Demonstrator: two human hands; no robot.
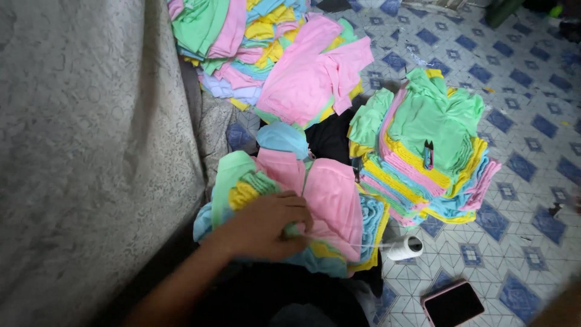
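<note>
My left hand (266,225) reaches in from the lower left and rests on a small heap of cut cloth pieces (330,200) in pink, green, yellow and blue. Its fingers are curled around a green piece at the heap's near edge. A thin white thread runs from under the fingers to a white thread spool (404,247) lying on the floor to the right. A blurred skin-coloured shape (560,309) sits in the bottom right corner; whether it is my right hand is unclear.
A tall stack of cloth pieces (423,157) stands to the right with small snips (428,154) on top. A bigger loose pile (272,54) lies behind. A dark phone (452,303) lies on the blue-patterned tile floor (520,200). A grey textured wall (85,151) is on the left.
</note>
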